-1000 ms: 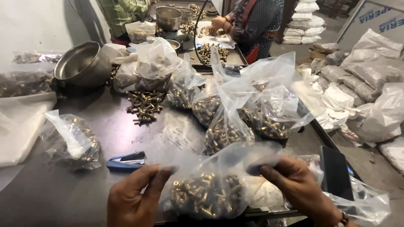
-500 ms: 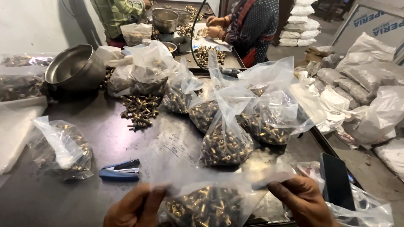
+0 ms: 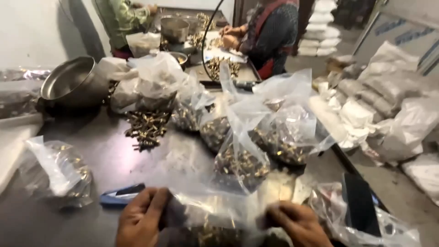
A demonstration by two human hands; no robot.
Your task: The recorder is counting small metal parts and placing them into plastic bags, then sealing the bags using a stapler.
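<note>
Clear plastic bag (image 3: 215,215) of brass parts sits at the desk's (image 3: 114,164) near edge, stretched between both hands. Left hand (image 3: 141,222) pinches its left top corner, fingers closed on the film; right hand (image 3: 297,224) clamps the right corner likewise, probably to keep the mouth taut. Blue stapler (image 3: 121,195) lies just left. Filled bags (image 3: 242,160) crowd mid-desk; a steel bowl (image 3: 73,84) stands at the far left.

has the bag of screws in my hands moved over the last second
Yes. The bag has come toward the body: against the blue stapler, the left hand and right hand now sit nearer the table's front edge.
</note>
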